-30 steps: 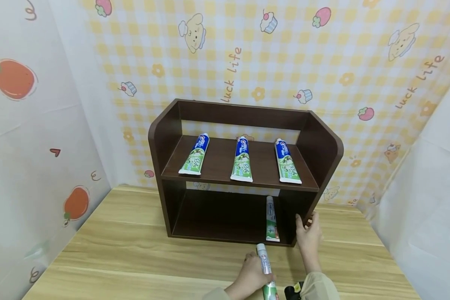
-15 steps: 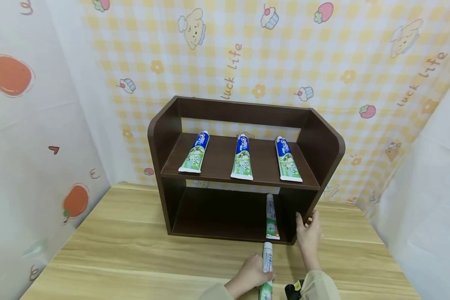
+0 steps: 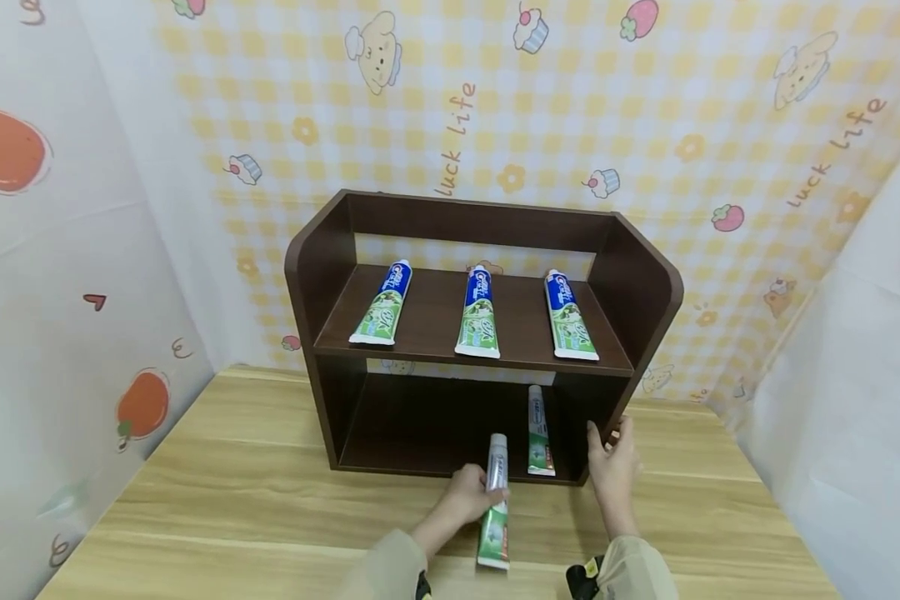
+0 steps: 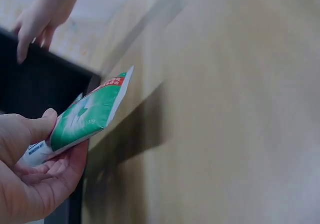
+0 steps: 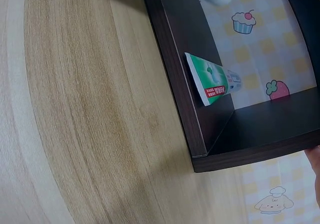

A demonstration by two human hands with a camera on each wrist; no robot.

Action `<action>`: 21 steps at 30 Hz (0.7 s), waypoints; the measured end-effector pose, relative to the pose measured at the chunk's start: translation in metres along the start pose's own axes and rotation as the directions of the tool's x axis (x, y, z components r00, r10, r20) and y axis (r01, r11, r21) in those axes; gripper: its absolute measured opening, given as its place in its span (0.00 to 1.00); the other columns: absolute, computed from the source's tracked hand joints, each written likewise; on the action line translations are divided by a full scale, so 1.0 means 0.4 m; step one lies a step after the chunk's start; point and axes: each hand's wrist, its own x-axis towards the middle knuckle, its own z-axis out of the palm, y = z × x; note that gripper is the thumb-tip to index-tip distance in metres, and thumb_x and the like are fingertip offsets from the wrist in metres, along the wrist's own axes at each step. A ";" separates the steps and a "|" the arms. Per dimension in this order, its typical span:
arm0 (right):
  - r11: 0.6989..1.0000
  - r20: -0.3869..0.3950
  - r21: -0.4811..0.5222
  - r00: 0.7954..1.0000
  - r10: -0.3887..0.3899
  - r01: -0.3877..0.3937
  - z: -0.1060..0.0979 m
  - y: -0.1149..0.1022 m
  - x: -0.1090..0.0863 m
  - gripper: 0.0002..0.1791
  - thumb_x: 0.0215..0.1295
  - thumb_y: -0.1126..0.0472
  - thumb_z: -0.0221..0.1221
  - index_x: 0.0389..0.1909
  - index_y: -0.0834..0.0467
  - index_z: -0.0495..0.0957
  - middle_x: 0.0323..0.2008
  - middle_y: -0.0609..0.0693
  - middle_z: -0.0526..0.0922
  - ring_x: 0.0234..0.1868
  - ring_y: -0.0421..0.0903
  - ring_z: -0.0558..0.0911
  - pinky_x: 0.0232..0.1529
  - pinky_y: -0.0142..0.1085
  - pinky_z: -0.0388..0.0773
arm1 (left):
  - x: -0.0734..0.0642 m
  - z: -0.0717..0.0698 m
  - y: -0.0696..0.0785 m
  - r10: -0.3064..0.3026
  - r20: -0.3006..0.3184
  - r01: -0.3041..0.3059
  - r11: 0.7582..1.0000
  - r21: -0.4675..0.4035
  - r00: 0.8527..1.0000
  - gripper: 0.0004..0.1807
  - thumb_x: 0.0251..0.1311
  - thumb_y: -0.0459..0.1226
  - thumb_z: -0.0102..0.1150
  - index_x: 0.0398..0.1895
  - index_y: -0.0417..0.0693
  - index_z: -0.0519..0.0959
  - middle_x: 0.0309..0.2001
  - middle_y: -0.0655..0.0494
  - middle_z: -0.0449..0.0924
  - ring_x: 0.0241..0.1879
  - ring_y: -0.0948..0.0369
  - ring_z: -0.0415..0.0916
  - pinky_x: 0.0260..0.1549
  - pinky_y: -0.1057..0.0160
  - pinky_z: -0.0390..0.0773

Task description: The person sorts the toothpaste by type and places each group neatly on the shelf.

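My left hand (image 3: 461,498) grips a green and silver-white toothpaste tube (image 3: 494,537), its cap towards the lower opening of a dark brown two-tier shelf (image 3: 427,425). In the left wrist view the thumb lies on top of that toothpaste tube (image 4: 90,113), with fingers beneath; its flat crimped end is raised above the table. My right hand (image 3: 613,475) holds the shelf's right side panel, thumb inside the edge and fingers outside. A similar toothpaste tube (image 3: 540,437) lies at the right of the lower tier, also visible in the right wrist view (image 5: 209,79).
Blue and green toothpaste tubes lie spaced along the upper tier: left (image 3: 382,307), middle (image 3: 477,315) and right (image 3: 572,318). Below the shelf spreads a wood-grain table (image 3: 232,500). A checked, printed cloth (image 3: 450,108) hangs behind it.
My left hand has carried its toothpaste tube leftwards and forwards, so the cap now overlaps the lower tier's front edge in view. My right hand keeps its hold on the side panel.
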 end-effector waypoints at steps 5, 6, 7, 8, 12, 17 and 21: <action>1.000 -0.014 -0.010 1.000 -0.014 0.014 -0.002 -0.001 0.002 0.11 0.58 0.65 0.58 0.38 0.64 0.67 0.35 0.63 0.79 0.38 0.62 0.81 0.33 0.40 0.76 | 0.041 -0.055 0.003 -0.014 -0.011 0.014 0.998 0.066 1.000 0.16 0.53 0.40 0.63 0.29 0.33 0.73 0.23 0.48 0.76 0.20 0.59 0.75 0.17 0.62 0.75; 1.000 -0.018 -0.012 1.000 -0.016 0.016 -0.002 -0.001 0.003 0.11 0.58 0.65 0.58 0.37 0.64 0.67 0.35 0.63 0.79 0.37 0.62 0.81 0.33 0.39 0.76 | 0.047 -0.063 0.002 -0.024 -0.009 0.024 0.997 0.071 1.000 0.16 0.54 0.40 0.62 0.30 0.34 0.73 0.24 0.48 0.76 0.20 0.60 0.74 0.18 0.62 0.75; 1.000 -0.021 -0.010 1.000 -0.019 0.018 -0.002 -0.001 0.004 0.11 0.58 0.65 0.58 0.37 0.64 0.67 0.35 0.63 0.79 0.37 0.61 0.81 0.32 0.39 0.76 | 0.054 -0.070 0.001 -0.029 -0.007 0.029 0.997 0.074 1.000 0.16 0.54 0.41 0.62 0.31 0.34 0.73 0.24 0.48 0.76 0.21 0.60 0.74 0.19 0.62 0.75; 1.000 -0.022 -0.007 1.000 -0.021 0.021 -0.003 -0.001 0.005 0.11 0.58 0.65 0.58 0.37 0.64 0.67 0.34 0.63 0.78 0.36 0.61 0.81 0.32 0.38 0.76 | 0.060 -0.076 0.000 -0.032 -0.008 0.033 0.997 0.075 0.999 0.16 0.55 0.41 0.62 0.31 0.33 0.73 0.25 0.48 0.76 0.22 0.59 0.74 0.19 0.62 0.75; 1.000 -0.024 0.005 0.999 -0.028 0.028 -0.003 0.000 0.008 0.11 0.57 0.66 0.59 0.37 0.65 0.67 0.33 0.62 0.78 0.35 0.59 0.81 0.32 0.32 0.74 | 0.083 -0.094 -0.005 -0.029 -0.015 0.030 0.996 0.085 0.999 0.16 0.56 0.40 0.61 0.32 0.33 0.73 0.26 0.47 0.76 0.22 0.60 0.72 0.19 0.63 0.75; 0.999 -0.026 -0.003 0.999 -0.034 0.034 -0.002 0.001 0.007 0.11 0.58 0.66 0.58 0.36 0.64 0.67 0.33 0.61 0.78 0.35 0.59 0.81 0.31 0.35 0.76 | 0.110 -0.110 -0.013 -0.028 -0.005 0.028 0.997 0.068 1.000 0.17 0.56 0.40 0.60 0.35 0.32 0.72 0.27 0.45 0.76 0.22 0.59 0.74 0.21 0.59 0.79; 0.999 -0.028 -0.016 0.999 -0.042 0.041 0.001 0.003 0.003 0.10 0.58 0.66 0.58 0.35 0.64 0.67 0.33 0.61 0.78 0.35 0.60 0.81 0.32 0.42 0.78 | 0.132 -0.121 -0.021 -0.038 -0.022 0.039 0.997 0.065 0.999 0.18 0.57 0.39 0.60 0.38 0.31 0.71 0.29 0.43 0.76 0.24 0.57 0.75 0.23 0.58 0.80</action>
